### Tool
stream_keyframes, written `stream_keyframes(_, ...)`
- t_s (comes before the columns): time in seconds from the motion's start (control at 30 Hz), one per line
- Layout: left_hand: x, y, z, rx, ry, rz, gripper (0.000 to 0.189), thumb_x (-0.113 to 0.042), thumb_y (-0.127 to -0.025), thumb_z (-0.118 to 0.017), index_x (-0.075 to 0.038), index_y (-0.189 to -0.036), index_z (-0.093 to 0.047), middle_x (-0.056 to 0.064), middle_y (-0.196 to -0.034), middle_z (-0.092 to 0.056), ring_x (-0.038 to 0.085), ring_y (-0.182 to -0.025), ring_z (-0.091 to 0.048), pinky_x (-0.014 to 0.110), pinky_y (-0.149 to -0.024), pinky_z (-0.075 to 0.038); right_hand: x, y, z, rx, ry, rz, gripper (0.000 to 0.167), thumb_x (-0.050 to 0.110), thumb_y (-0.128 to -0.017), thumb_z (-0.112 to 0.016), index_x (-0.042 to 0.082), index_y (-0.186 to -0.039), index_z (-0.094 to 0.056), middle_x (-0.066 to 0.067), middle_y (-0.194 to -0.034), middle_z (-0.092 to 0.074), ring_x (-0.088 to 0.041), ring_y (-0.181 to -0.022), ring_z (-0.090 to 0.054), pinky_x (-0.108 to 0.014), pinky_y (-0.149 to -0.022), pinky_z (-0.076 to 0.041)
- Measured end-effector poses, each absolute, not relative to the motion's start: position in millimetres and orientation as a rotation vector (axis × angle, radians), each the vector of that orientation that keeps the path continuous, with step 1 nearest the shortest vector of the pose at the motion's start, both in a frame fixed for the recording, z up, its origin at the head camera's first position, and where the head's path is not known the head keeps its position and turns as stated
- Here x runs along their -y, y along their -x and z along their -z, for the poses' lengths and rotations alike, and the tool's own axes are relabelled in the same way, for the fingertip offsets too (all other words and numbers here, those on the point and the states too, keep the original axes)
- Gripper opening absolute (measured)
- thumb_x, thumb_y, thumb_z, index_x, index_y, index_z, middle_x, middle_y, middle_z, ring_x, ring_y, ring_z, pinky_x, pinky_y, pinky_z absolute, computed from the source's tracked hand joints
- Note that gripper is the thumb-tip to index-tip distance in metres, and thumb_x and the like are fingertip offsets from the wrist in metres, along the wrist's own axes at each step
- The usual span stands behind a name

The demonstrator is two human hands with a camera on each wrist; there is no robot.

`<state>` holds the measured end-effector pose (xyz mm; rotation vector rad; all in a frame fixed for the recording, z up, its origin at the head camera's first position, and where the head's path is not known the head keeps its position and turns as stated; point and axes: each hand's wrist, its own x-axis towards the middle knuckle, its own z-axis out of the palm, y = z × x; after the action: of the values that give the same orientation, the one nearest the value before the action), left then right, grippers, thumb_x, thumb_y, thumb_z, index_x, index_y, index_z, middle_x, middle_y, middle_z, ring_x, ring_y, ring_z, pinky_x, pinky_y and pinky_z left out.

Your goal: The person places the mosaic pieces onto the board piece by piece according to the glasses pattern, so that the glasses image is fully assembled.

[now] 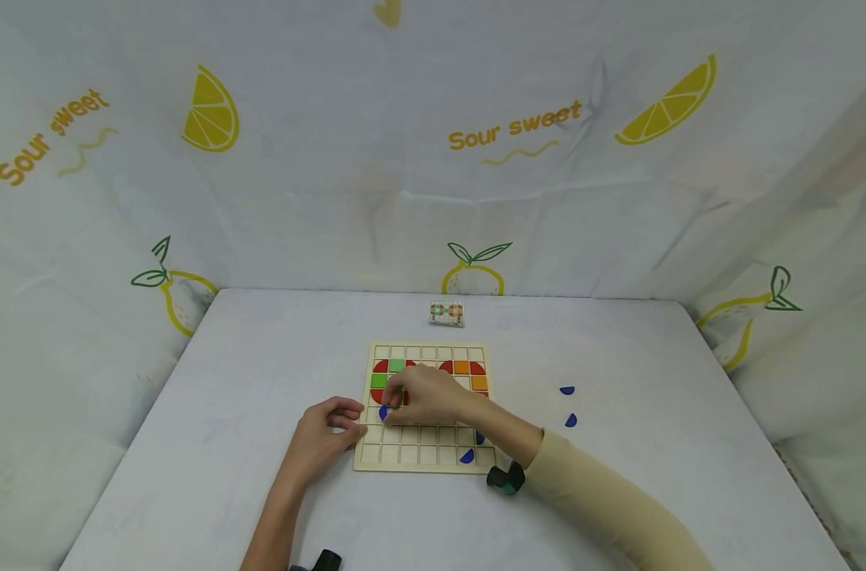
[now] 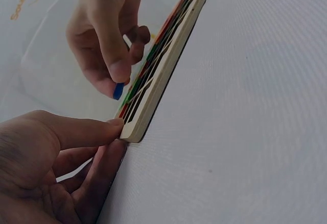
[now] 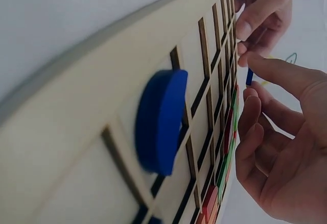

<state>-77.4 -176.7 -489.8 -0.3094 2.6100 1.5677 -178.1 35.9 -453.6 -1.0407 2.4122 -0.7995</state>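
A pale wooden grid board (image 1: pixel 419 468) lies on the white table with red, green and orange pieces set into its upper squares. My right hand (image 1: pixel 429 395) reaches across it, pinching a small blue half-round piece (image 2: pixel 118 91) between thumb and finger, close over the left side of the grid. At the board's left edge, my left hand (image 1: pixel 326 436) holds the rim, its thumb tip on the border and its other fingers bent beside it. Another blue half-round piece (image 3: pixel 162 122) lies loose on the lower right squares, with one more (image 1: pixel 480 438) just above it.
Two more blue half-round pieces, one (image 1: pixel 567 390) above the other (image 1: pixel 571 420), lie on the table right of the board. Behind the board sits a small pattern card (image 1: pixel 446 314). A white lemon-print cloth (image 1: pixel 333 198) hangs around the table.
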Motion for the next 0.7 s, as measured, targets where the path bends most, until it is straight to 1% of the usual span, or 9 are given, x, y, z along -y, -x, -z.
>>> stream_keyframes(0.07, 176.7, 77.3, 490.4, -2.609, 0.314, -1.565, 0.028, -0.007, -0.090, -0.083, -0.005, -0.117, -0.076, 0.008, -0.104, -0.075, 0.014, -0.088, -0.067, 0.021, -0.072, -0.053, -33.2, 177.3, 452.6, -2.412, 1.033, 0.789, 0.017, 0.032, -0.092, -0.087, 0.020, -0.100, -0.079, 0.013, -0.085, -0.070, -0.002, -0.068, -0.056, -0.020, -0.061, -0.044)
stream_keyframes(0.23, 177.3, 76.9, 490.3, -2.608, 0.316, -1.567, 0.028, -0.008, -0.091, -0.083, -0.006, -0.117, -0.076, 0.008, -0.105, -0.076, 0.014, -0.088, -0.068, 0.020, -0.071, -0.054, -26.5, 176.4, 452.6, -2.425, 1.014, 0.750, 0.019, 0.032, -0.092, -0.087, 0.019, -0.103, -0.079, 0.014, -0.084, -0.068, -0.002, -0.073, -0.058, -0.020, -0.064, -0.046)
stream_keyframes(0.47, 177.6, 77.5, 491.4, -2.607, 0.323, -1.563, 0.028, -0.008, -0.090, -0.084, -0.006, -0.118, -0.076, 0.008, -0.105, -0.076, 0.014, -0.088, -0.068, 0.020, -0.071, -0.053, -21.4, 176.2, 448.2, -2.439, 0.997, 0.671, 0.020, 0.031, -0.090, -0.088, 0.019, -0.102, -0.078, 0.012, -0.083, -0.064, -0.003, -0.074, -0.057, -0.021, -0.065, -0.046)
stream_keyframes(0.6, 177.6, 78.0, 492.4, -2.608, 0.316, -1.566, 0.029, -0.008, -0.090, -0.084, -0.005, -0.118, -0.076, 0.008, -0.106, -0.076, 0.014, -0.088, -0.068, 0.020, -0.071, -0.054, -23.2, 178.5, 448.0, -2.401, 1.013, 0.680, 0.023, 0.030, -0.090, -0.089, 0.020, -0.107, -0.077, 0.011, -0.086, -0.066, -0.003, -0.074, -0.056, -0.021, -0.065, -0.045)
stream_keyframes(0.7, 178.3, 78.0, 492.9, -2.606, 0.314, -1.570, 0.029, -0.008, -0.090, -0.084, -0.005, -0.118, -0.076, 0.008, -0.106, -0.076, 0.014, -0.088, -0.068, 0.021, -0.071, -0.054, -23.9, 181.0, 450.3, -2.359, 1.050, 0.698, 0.024, 0.026, -0.091, -0.087, 0.021, -0.113, -0.078, 0.011, -0.088, -0.067, -0.002, -0.075, -0.056, -0.020, -0.064, -0.044)
